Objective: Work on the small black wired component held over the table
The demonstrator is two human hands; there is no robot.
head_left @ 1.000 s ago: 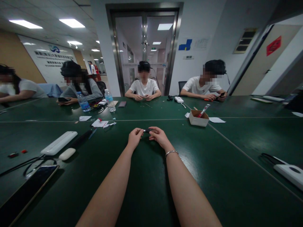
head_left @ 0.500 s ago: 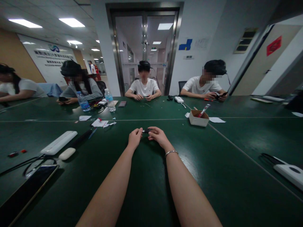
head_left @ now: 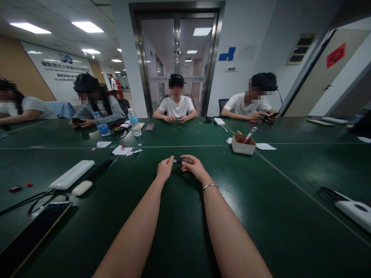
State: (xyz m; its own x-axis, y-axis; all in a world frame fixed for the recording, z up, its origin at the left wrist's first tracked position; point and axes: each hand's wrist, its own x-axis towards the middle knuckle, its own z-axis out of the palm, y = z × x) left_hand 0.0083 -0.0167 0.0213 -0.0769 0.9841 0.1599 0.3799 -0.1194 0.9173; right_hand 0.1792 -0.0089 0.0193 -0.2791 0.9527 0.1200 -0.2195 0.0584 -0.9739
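Note:
A small black stick with a silvery end (head_left: 179,160), much like a USB stick, is held just above or on the green table (head_left: 179,216); I cannot tell whether it touches. My left hand (head_left: 165,169) pinches its silvery left end between thumb and fingers. From the other side, my right hand (head_left: 194,166) grips the black end with curled fingers, which hide part of it. A silver bracelet (head_left: 210,187) circles my right wrist.
At left lie a phone (head_left: 33,235), a white power bank (head_left: 72,175), a cable and a white oval case (head_left: 82,188). A small box (head_left: 242,147) holds tools, with paper scraps nearby. Two bottles (head_left: 134,122) stand farther back. Several people sit across the table. Another white device (head_left: 355,212) lies right.

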